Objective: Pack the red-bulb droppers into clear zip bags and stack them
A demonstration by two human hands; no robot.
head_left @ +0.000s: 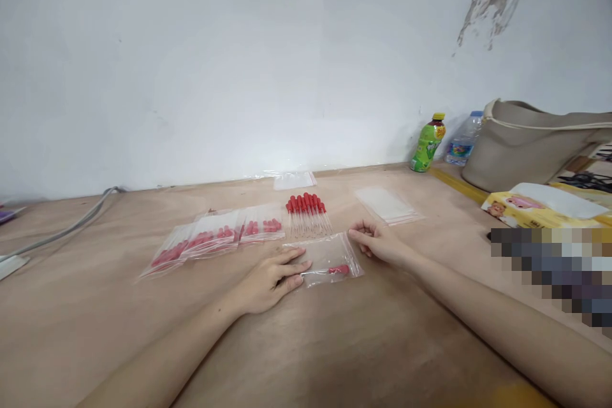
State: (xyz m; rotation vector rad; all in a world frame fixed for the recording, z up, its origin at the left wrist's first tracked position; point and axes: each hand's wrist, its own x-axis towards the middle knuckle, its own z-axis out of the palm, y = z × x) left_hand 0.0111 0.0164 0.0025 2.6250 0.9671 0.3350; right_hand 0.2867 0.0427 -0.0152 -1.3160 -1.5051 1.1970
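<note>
A clear zip bag lies flat on the wooden table, with one red-bulbed dropper inside. My left hand rests flat on the bag's left end, fingers stretched out. My right hand touches the bag's right corner with fingers curled in a loose pinch on its edge. Just behind the bag lies a row of loose droppers with red bulbs. To the left sit several filled bags of red droppers, overlapping in a line.
A stack of empty clear bags lies to the right, another by the wall. A green bottle, a water bottle, a beige bag and a yellow pack stand far right. A grey cable runs at left.
</note>
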